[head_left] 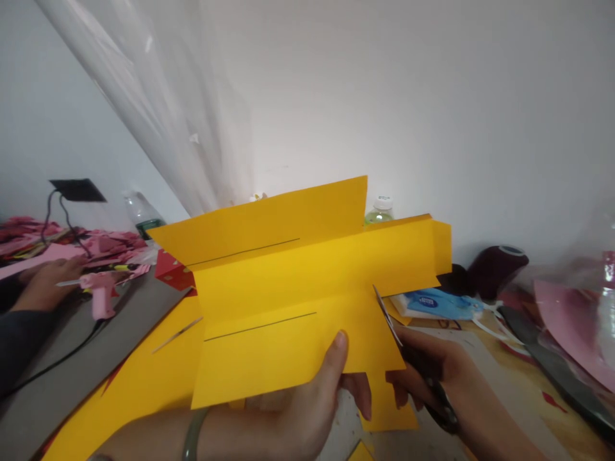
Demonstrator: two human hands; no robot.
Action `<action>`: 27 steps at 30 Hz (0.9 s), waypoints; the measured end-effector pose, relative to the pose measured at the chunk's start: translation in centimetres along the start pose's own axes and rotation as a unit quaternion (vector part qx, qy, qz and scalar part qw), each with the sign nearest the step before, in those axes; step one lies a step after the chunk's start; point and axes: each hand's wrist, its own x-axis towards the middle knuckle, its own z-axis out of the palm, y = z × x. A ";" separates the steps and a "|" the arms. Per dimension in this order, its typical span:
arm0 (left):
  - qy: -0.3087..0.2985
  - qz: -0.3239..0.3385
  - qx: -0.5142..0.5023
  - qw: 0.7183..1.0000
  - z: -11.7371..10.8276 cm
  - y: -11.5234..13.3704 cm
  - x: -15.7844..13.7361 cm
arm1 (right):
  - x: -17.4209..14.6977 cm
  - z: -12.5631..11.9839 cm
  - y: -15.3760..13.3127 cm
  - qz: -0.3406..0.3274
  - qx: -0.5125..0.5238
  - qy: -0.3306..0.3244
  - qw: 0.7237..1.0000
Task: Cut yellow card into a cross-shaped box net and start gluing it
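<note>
A large yellow sheet of folded card is held up in front of me, with two thin dark lines across its left part and narrower flaps at the right. My left hand grips its lower edge, thumb on the near face and fingers behind. In my right hand is a pair of black-handled scissors. Their blades lie at the card's right side, below the narrow arm, at a cut edge. Part of the lower blade and some right fingers are hidden behind the card.
Another person's hand is at the left by a pink glue gun with a black cord. A yellow sheet lies on the table. Behind stand a bottle, a blue packet and a dark rounded object.
</note>
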 end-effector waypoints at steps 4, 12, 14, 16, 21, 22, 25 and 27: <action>0.012 0.004 0.012 1.000 0.0 0.0 0.1 | 0.1 -0.2 0.2 0.002 -0.011 -0.016 1.000; 0.041 -0.006 0.017 0.999 0.0 -0.2 0.0 | 0.1 -0.4 0.3 -0.010 -0.034 0.007 0.999; 0.036 -0.011 0.022 0.999 0.1 -0.2 -0.1 | 0.1 -0.4 0.3 -0.003 -0.032 0.000 0.999; 0.027 -0.004 0.018 0.999 0.1 0.0 -0.2 | 0.1 -0.5 0.3 0.003 -0.025 -0.016 1.000; 0.020 0.014 0.006 1.000 0.3 0.4 -0.2 | 0.3 -0.5 0.3 0.008 0.019 -0.036 0.999; 0.024 0.016 0.007 1.000 0.3 0.4 -0.2 | 0.3 -0.5 0.3 0.011 0.027 -0.035 0.999; 0.037 0.005 0.023 0.999 0.3 0.4 -0.2 | 0.2 -0.3 0.2 0.009 0.022 -0.016 1.000; 0.036 -0.006 0.022 0.999 0.4 0.5 -0.2 | 0.2 -0.3 0.2 0.012 0.019 -0.007 1.000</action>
